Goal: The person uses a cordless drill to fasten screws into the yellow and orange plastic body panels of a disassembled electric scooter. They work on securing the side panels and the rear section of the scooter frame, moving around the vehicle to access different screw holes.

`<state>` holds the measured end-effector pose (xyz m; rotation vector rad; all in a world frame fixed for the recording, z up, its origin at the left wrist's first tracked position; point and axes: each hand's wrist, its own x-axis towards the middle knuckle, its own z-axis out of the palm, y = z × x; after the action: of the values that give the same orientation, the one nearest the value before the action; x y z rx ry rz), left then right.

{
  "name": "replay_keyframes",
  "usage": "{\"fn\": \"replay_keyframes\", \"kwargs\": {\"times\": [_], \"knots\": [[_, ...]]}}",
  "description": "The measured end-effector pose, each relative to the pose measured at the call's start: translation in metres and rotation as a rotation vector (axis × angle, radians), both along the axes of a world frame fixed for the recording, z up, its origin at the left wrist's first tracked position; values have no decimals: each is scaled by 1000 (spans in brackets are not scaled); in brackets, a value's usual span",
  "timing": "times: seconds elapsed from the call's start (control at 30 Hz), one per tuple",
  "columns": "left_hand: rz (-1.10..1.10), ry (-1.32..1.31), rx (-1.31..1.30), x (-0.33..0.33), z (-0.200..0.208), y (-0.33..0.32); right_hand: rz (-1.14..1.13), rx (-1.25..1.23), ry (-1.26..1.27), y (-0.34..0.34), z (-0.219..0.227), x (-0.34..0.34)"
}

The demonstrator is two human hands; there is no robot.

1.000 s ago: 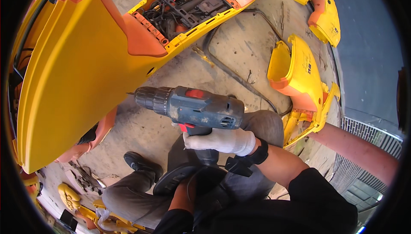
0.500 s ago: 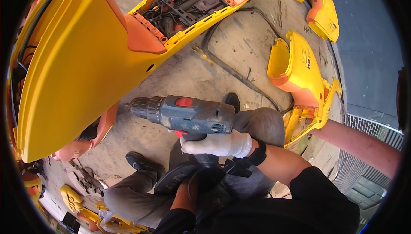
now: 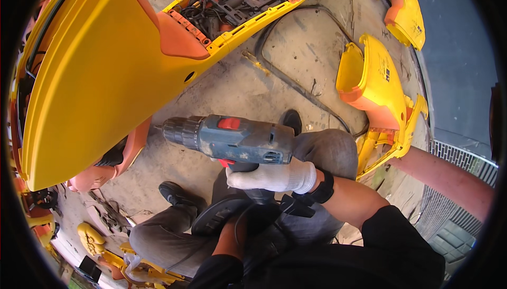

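In a white knitted glove, my right hand (image 3: 274, 177) is wrapped round the handle of a cordless drill (image 3: 237, 140). The drill is dark blue-grey with red switches, and its black chuck points left toward a large curved yellow panel (image 3: 90, 83). Any bit in the chuck is too small to make out clearly. My left forearm (image 3: 232, 239) rises from the lower edge, but a dark object (image 3: 219, 214) in front of my lap and the shadow around it hide the hand and its fingers. A black band (image 3: 321, 187) circles my right wrist.
Beyond the panel, a yellow and orange vehicle body holds an open bay of wiring and boxes (image 3: 232, 6). Yellow body parts (image 3: 372, 80) lie at right beside a black cable (image 3: 301, 91) and a reddish pipe (image 3: 443, 180). More yellow pieces (image 3: 91, 239) sit at lower left.
The view has shifted slightly, so the surroundings appear a little farther right. The drill also appears slightly farther right; my right hand's grip on it looks the same.
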<state>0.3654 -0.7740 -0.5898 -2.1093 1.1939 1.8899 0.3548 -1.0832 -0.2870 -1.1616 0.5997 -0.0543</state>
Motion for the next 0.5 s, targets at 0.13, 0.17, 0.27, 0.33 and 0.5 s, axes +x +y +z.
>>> {"fn": "replay_keyframes", "kwargs": {"times": [0.13,0.17,0.27,0.33,0.5], "knots": [[-6,-8,3,4,1,-1,-20,-13,-5,-2,6,1],[-11,-11,2,6,0,-2,-19,-17,-5,-3,9,1],[-13,-15,5,7,1,-1,-33,-19,-42,1,3,0],[-22,-7,3,8,0,-4,-45,-40,-22,1,1,-3],[-30,-14,8,12,0,-4,-51,-45,-30,2,4,-4]]}}
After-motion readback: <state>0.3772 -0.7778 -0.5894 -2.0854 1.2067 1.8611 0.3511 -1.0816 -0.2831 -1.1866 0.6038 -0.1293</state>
